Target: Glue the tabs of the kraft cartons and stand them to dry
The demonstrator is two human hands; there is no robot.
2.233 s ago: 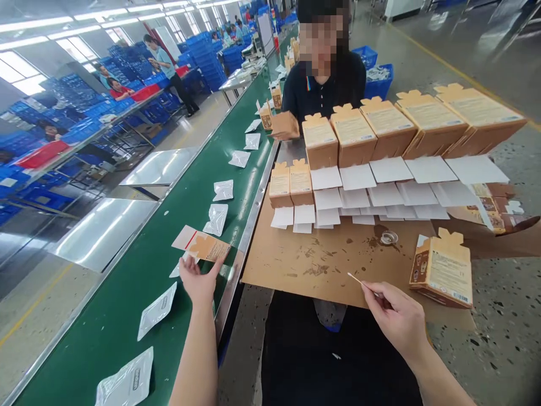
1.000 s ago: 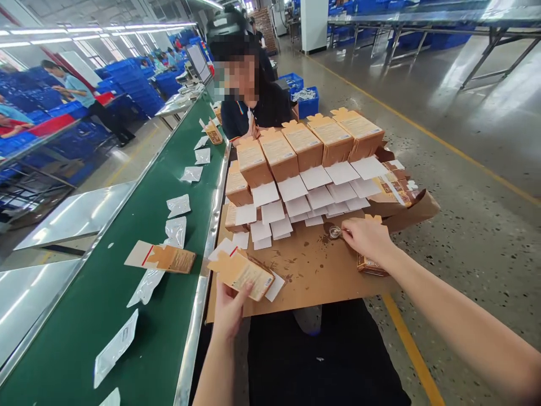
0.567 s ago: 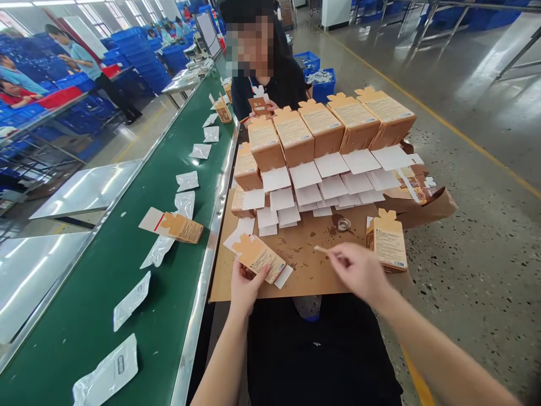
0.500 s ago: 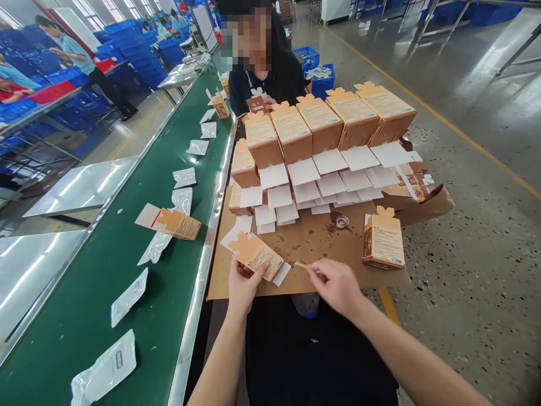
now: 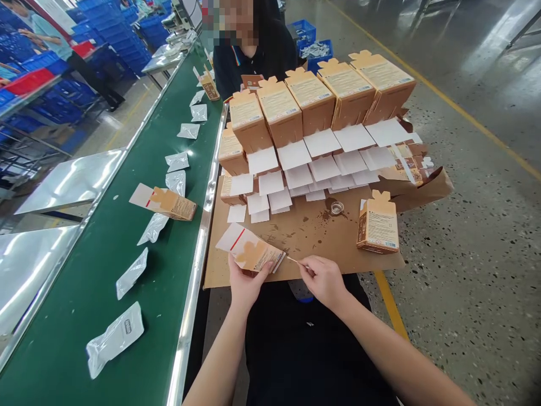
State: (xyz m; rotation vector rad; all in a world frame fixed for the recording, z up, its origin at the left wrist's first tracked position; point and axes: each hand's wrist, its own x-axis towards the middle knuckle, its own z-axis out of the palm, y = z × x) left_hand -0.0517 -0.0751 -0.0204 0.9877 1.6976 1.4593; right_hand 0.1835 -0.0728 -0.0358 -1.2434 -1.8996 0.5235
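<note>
While the left hand [image 5: 246, 281] is clamping a printed carton [image 5: 260, 255] over the near-left corner of the cardboard sheet [image 5: 304, 239], its thumb is pressing the top face and its other fingers are mostly hiding underneath. Pinching a thin swab [image 5: 293, 260], the right hand's [image 5: 323, 279] fingers are concealing its rear part; whether its tip is touching the carton's end is hard to tell. A small clear dish [image 5: 337, 208] is sitting on the sheet, its contents unclear. One box [image 5: 379, 225] is standing at the sheet's right, and stacked boxes [image 5: 313, 96] are hiding its far part. Left of the sheet, a green belt [image 5: 164, 293] is bearing silver pouches [image 5: 116, 338]. Beyond the sheet, a co-worker [image 5: 253, 59] is showing only partly, cut off above.
</note>
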